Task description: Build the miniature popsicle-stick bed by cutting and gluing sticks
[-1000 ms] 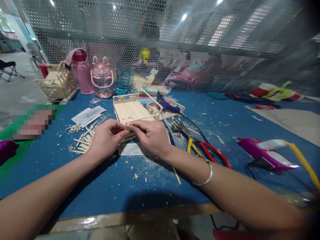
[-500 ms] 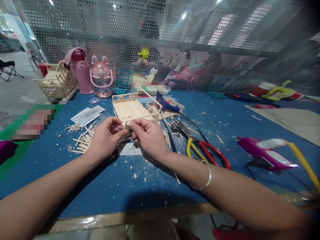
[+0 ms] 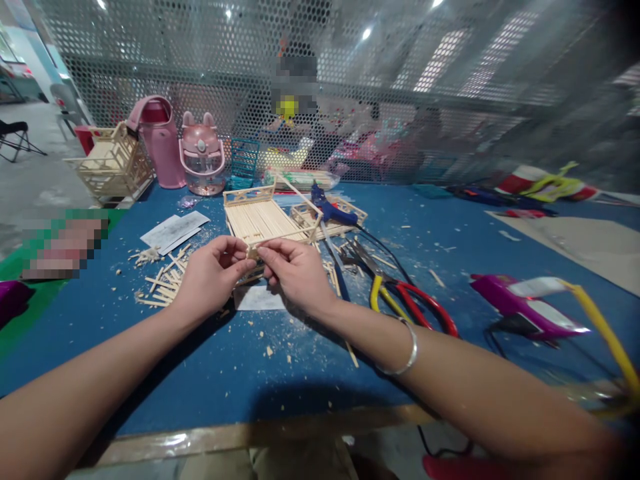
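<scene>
A small model built of thin wooden sticks (image 3: 267,219), with a slatted floor and low railings, stands on the blue table. At its near edge, my left hand (image 3: 213,272) pinches the front corner between thumb and fingers. Close beside it my right hand (image 3: 296,270) is closed, thumb and forefinger on the same near rail. Whatever small piece lies between the fingertips is too tiny to make out. A white paper (image 3: 260,298) lies under the hands. Loose wooden sticks (image 3: 166,283) are piled left of my left hand.
Right of the model are a blue glue gun (image 3: 331,208), yellow-handled pliers (image 3: 383,290) and red-handled scissors (image 3: 425,307). A purple tool (image 3: 530,310) lies farther right. Behind stand a pink bottle (image 3: 163,147), a rabbit-eared jug (image 3: 203,157) and another stick model (image 3: 113,167). Perforated metal panel closes the back.
Both hands keep nearly the same grip at the model's near corner. The view has shifted very slightly; nothing else has visibly moved.
</scene>
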`<state>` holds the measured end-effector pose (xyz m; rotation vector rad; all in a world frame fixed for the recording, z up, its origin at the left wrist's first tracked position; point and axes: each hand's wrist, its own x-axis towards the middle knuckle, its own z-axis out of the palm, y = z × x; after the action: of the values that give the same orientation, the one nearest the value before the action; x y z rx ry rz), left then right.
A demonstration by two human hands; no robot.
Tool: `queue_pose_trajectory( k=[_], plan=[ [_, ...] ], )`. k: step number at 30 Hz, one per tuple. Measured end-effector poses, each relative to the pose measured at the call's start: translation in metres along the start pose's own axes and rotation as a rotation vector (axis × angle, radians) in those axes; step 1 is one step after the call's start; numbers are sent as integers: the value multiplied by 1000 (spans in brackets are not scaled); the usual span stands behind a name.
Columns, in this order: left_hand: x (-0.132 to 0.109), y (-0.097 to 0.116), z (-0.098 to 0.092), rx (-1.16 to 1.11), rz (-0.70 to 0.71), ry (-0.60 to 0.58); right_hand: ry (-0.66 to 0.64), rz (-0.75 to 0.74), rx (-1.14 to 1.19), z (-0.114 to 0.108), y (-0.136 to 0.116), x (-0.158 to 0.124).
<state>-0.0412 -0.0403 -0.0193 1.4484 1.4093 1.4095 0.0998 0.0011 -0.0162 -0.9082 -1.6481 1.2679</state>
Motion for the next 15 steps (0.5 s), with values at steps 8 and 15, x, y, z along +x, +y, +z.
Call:
queue_pose_trajectory(
  k=[8, 15],
  plan=[
    [-2, 2, -2, 89, 21, -11, 95, -464, -530, -7, -1, -5],
    [0, 2, -5, 92, 35, -48, 26, -713, -893, -16, -6, -3]
  ],
)
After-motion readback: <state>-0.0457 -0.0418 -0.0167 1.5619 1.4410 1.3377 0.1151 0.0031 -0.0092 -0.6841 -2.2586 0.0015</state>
